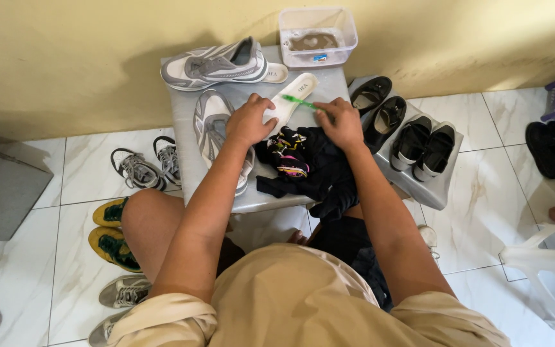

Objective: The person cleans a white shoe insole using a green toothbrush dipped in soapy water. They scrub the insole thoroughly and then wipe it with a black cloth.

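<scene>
Left hand (249, 120) pins the white foam insole (288, 103); right hand (340, 122), beside the insole, grips a green plastic toothbrush (300, 101).

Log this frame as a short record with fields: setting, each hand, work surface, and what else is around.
Setting: tiled floor by a yellow wall, seen from above
Left hand: holds down a white insole
Right hand: holds a green toothbrush against the insole
Work surface: grey stool bearing two grey sneakers, dark cloth, clear plastic tub
Nearby: black shoes on a second stool; more shoes on the floor
</scene>
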